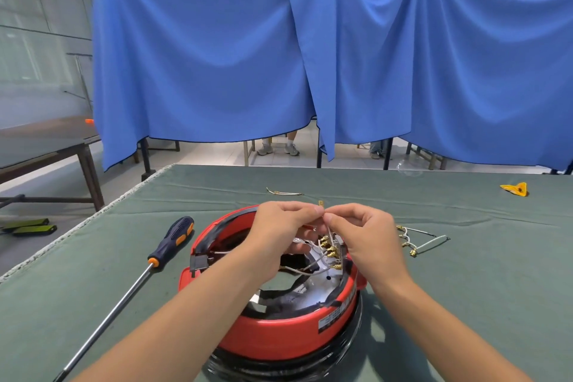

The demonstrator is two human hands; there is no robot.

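Observation:
A round red appliance housing (273, 332) lies upside down on the green table cover (465, 288), its open underside showing white wires and several brass terminals (331, 253). Above it, my left hand (280, 228) and my right hand (364, 231) meet fingertip to fingertip. Both pinch one thin white wire with a brass terminal (321, 203) that sticks up between them. My forearms cover part of the housing's rim.
A long screwdriver (161, 260) with a dark blue and orange handle lies left of the housing. A loose wire bundle (418, 240) lies to the right, another wire (283, 193) farther back, a yellow scrap (515, 188) far right. Blue curtains (279, 56) hang behind the table.

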